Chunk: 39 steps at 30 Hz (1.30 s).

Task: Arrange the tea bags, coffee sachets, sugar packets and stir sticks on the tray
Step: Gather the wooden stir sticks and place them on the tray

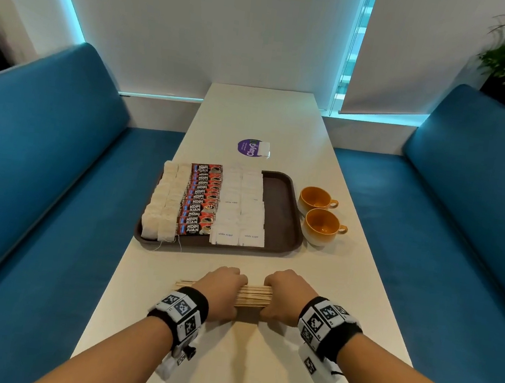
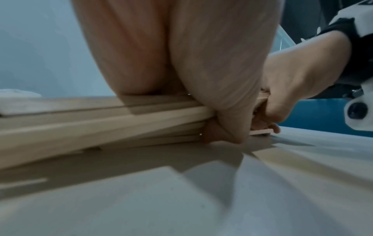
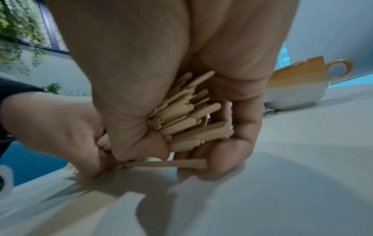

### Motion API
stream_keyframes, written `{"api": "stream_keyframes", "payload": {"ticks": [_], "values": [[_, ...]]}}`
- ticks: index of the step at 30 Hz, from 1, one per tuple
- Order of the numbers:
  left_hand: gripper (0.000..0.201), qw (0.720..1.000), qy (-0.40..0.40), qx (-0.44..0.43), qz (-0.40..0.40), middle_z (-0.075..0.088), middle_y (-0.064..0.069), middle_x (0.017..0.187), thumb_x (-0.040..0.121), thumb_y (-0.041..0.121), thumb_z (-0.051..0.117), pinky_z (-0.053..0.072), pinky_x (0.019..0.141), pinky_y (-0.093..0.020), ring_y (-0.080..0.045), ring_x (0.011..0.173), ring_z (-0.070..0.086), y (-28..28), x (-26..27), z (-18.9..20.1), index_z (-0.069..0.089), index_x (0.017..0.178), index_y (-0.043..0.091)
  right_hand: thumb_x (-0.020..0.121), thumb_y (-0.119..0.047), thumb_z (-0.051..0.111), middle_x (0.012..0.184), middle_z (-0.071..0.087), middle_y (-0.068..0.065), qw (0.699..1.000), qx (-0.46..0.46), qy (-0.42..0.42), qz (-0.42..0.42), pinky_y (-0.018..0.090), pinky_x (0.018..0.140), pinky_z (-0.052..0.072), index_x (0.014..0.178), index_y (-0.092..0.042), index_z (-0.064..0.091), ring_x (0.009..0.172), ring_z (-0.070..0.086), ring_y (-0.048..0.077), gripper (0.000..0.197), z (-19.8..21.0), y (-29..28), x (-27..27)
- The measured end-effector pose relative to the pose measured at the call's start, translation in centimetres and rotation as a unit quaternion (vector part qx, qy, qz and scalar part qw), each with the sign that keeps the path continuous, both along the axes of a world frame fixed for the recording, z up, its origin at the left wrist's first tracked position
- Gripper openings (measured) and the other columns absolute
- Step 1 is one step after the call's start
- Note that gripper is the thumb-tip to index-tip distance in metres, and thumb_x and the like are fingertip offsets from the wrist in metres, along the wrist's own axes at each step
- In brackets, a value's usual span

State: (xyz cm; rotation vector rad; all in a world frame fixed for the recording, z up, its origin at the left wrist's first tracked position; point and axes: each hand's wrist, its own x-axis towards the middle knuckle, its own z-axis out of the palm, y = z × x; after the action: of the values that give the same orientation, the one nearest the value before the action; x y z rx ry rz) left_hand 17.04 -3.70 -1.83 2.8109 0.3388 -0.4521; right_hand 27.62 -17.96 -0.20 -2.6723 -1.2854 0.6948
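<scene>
Both hands curl around one bundle of wooden stir sticks (image 1: 253,296) lying crosswise on the near part of the desk (image 1: 263,116): the left hand (image 1: 222,292) grips it with fingers wrapped over the top and thumb beneath, and the right hand (image 1: 287,297) does the same just beside it at 3 o'clock, with a short stretch of sticks bare between them. In the right wrist view the stick ends fan out unevenly inside the curled fingers (image 3: 240,127), and one stick lies loose on the desk under the fist. In the left wrist view the bundle runs out past the left hand toward 9 o'clock, resting on the desk surface.

Blue bench seats (image 1: 41,165) flank the long white desk on both sides. At 12 o'clock from the hands, near them but apart, sits the brown tray (image 1: 284,208). On it, from 9 o'clock to 3 o'clock, run two rows of tea bags (image 1: 164,199), a column of red coffee sachets (image 1: 200,201) and two rows of white sugar packets (image 1: 242,209); the tray's strip at the 3 o'clock edge is bare. Two orange cups (image 1: 321,219) stand on the desk just beside the tray at 3 o'clock, one behind the other. Farther off at 12 o'clock a round purple sticker (image 1: 248,147) lies on the desk, with a small white packet (image 1: 264,149) touching its 3 o'clock edge
</scene>
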Motion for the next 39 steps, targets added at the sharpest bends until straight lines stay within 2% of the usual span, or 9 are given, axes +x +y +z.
{"api": "stream_keyframes", "payload": {"ticks": [8, 16, 20, 26, 29, 32, 34, 36, 39], "values": [[0.026, 1.0, 0.007, -0.012, 0.0, 0.06, -0.001, 0.103, 0.08, 0.018, 0.07, 0.053, 0.081, -0.032, -0.021, 0.093, 0.059, 0.0, 0.2, 0.1, 0.066, 0.106, 0.021, 0.071, -0.026, 0.081, 0.099, 0.069, -0.002, 0.997, 0.022, 0.067, 0.02, 0.025, 0.074, 0.05, 0.11, -0.023, 0.071, 0.088, 0.061, 0.015, 0.041, 0.2, -0.2, 0.1], [0.018, 0.998, -0.043, -0.056, 0.004, 0.063, -0.002, 0.101, 0.083, 0.021, 0.064, 0.049, 0.079, -0.032, -0.022, 0.093, 0.059, 0.4, 0.1, 0.6, 0.061, 0.101, 0.021, 0.077, -0.016, 0.076, 0.088, 0.071, 0.003, 0.999, 0.023, 0.023, 0.012, 0.028, 0.065, 0.053, 0.096, -0.018, 0.077, 0.078, 0.066, 0.019, 0.019, 2.0, 0.4, 0.3], [0.023, 0.986, -0.092, -0.13, 0.042, 0.066, 0.002, 0.092, 0.082, 0.022, 0.069, 0.043, 0.07, -0.031, -0.021, 0.084, 0.061, 1.4, -0.3, 1.5, 0.055, 0.099, 0.028, 0.079, -0.011, 0.076, 0.094, 0.07, 0.0, 0.996, 0.08, -0.009, 0.031, 0.028, 0.075, 0.053, 0.101, -0.018, 0.077, 0.087, 0.063, 0.016, 0.023, 4.9, 1.2, 0.5], [0.013, 0.933, -0.202, -0.288, 0.08, 0.072, -0.001, 0.084, 0.086, 0.029, 0.08, 0.055, 0.075, -0.032, -0.016, 0.075, 0.066, 2.5, -0.3, 3.6, 0.067, 0.089, 0.027, 0.081, -0.025, 0.079, 0.099, 0.065, -0.01, 0.979, 0.191, 0.034, 0.069, 0.02, 0.075, 0.052, 0.115, -0.026, 0.068, 0.086, 0.061, 0.005, 0.036, 11.8, 1.7, 0.3], [0.012, 0.905, -0.234, -0.341, 0.101, 0.073, 0.005, 0.079, 0.085, 0.032, 0.081, 0.055, 0.074, -0.027, -0.007, 0.073, 0.065, 2.4, 0.0, 4.8, 0.071, 0.083, 0.028, 0.084, -0.041, 0.076, 0.119, 0.054, -0.01, 0.965, 0.244, 0.03, 0.096, 0.021, 0.093, 0.046, 0.124, -0.031, 0.064, 0.106, 0.053, 0.004, 0.043, 14.8, 2.3, -0.2], [0.04, 0.876, -0.248, -0.4, 0.105, 0.066, -0.016, 0.077, 0.08, 0.043, 0.083, 0.053, 0.073, -0.045, -0.033, 0.072, 0.058, 1.9, 0.4, 4.8, 0.066, 0.08, 0.006, 0.093, -0.051, 0.066, 0.123, 0.054, -0.012, 0.943, 0.315, 0.022, 0.109, 0.024, 0.099, 0.043, 0.117, -0.03, 0.068, 0.115, 0.05, 0.005, 0.032, 16.1, 3.5, -1.0], [0.041, 0.852, -0.258, -0.442, 0.107, 0.062, -0.02, 0.071, 0.08, 0.031, 0.086, 0.051, 0.069, -0.047, -0.031, 0.067, 0.056, 1.7, 0.6, 4.0, 0.062, 0.078, -0.002, 0.101, -0.05, 0.054, 0.118, 0.058, -0.007, 0.94, 0.315, 0.017, 0.131, 0.027, 0.095, 0.045, 0.114, -0.023, 0.071, 0.109, 0.053, 0.008, 0.034, 16.1, 4.6, -1.8], [0.032, 0.856, -0.254, -0.439, 0.102, 0.07, -0.014, 0.08, 0.08, 0.02, 0.086, 0.055, 0.074, -0.039, -0.025, 0.075, 0.064, 1.5, 0.5, 3.8, 0.067, 0.09, -0.004, 0.106, -0.047, 0.043, 0.11, 0.063, 0.0, 0.954, 0.256, -0.003, 0.154, 0.036, 0.09, 0.048, 0.109, -0.016, 0.074, 0.1, 0.057, 0.014, 0.044, 15.3, 5.6, -2.5], [0.049, 0.878, -0.247, -0.403, 0.076, 0.073, -0.005, 0.114, 0.079, 0.016, 0.086, 0.054, 0.094, -0.025, -0.01, 0.109, 0.067, 1.7, 0.0, 3.3, 0.065, 0.123, 0.008, 0.109, -0.046, 0.035, 0.102, 0.064, 0.002, 0.968, 0.189, -0.028, 0.16, 0.041, 0.087, 0.049, 0.102, -0.013, 0.075, 0.093, 0.059, 0.018, 0.052, 13.6, 6.3, -2.8]]}}
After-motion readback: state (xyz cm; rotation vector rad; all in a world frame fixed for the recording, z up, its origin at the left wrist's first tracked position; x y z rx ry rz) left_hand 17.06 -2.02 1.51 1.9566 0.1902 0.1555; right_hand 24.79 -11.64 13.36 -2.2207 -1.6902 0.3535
